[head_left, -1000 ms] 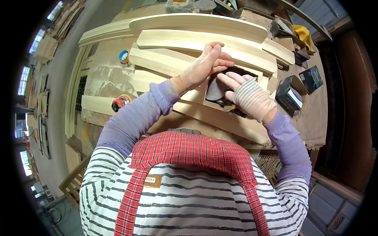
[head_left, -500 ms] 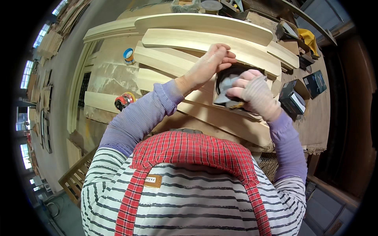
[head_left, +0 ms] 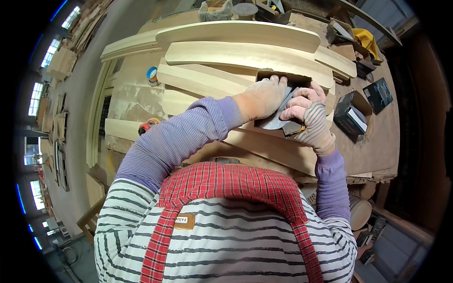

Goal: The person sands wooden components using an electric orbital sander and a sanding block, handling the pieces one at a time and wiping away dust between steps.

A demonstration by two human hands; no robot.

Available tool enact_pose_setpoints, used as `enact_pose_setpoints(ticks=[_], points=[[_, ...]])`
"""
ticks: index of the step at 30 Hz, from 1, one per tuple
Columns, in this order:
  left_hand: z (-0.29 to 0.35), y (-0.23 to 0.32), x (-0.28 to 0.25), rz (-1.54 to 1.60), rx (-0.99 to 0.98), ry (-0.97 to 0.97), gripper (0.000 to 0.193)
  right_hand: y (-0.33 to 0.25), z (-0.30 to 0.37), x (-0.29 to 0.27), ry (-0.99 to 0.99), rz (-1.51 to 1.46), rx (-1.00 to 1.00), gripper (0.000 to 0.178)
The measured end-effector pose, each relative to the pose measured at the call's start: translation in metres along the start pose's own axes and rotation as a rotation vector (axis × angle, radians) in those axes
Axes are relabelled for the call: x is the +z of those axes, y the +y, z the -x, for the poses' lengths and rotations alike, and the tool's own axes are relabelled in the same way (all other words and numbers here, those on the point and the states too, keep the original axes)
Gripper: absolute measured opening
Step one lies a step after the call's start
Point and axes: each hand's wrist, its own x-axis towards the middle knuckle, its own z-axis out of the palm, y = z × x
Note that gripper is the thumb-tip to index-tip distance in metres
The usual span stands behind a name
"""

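Note:
An open cardboard box [head_left: 284,74] with a dark inside sits on the wooden boards in front of me. Grey sanding discs [head_left: 274,123] stand tilted in it. My left hand [head_left: 268,96] reaches in from the left, its fingers curled over the discs' edge; the fingertips are partly hidden. My right hand [head_left: 310,117], in a thin striped glove, holds the discs from the right with bent fingers. Pale, round-ended boards [head_left: 250,54] lie spread beneath and beyond the box.
A second box [head_left: 351,113] with discs stands at right, beside a dark flat box lid [head_left: 378,94]. A blue-rimmed tape roll [head_left: 152,75] and a red-and-black round tool [head_left: 144,127], partly behind my sleeve, lie at left. More boxes and a yellow cloth [head_left: 367,43] sit far right.
My left hand has moved from above the box's far edge down into it, onto the discs. My right hand has shifted slightly, and the discs now stand more upright between both hands.

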Motion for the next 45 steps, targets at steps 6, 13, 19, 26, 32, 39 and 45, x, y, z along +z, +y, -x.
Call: enact_pose_setpoints(ticks=[6, 13, 19, 26, 32, 39, 45], points=[[-0.006, -0.007, 0.019, 0.117, -0.059, 0.045, 0.041, -0.013, 0.015, 0.004, 0.010, 0.098, 0.049, 0.026], [-0.004, -0.014, 0.000, 0.219, -0.018, -0.155, 0.029, -0.016, 0.017, 0.008, 0.066, -0.017, 0.002, 0.022], [0.009, -0.019, 0.004, 0.144, 0.096, -0.036, 0.022, -0.016, 0.023, 0.010, 0.072, 0.006, 0.005, 0.024], [0.002, -0.016, 0.021, -0.031, -0.025, 0.057, 0.021, -0.015, 0.025, 0.008, 0.058, -0.077, 0.010, 0.023], [0.022, 0.008, 0.032, -0.374, -0.034, 0.118, 0.020, -0.019, 0.028, 0.007, 0.006, -0.043, 0.036, 0.024], [0.045, -0.013, 0.018, -0.702, 0.095, 0.229, 0.024, -0.039, 0.015, -0.015, -0.216, 0.037, 0.022, 0.071], [0.026, -0.006, 0.038, -0.260, 0.017, 0.208, 0.016, -0.035, 0.021, 0.019, -0.285, 0.442, -0.065, 0.025]])
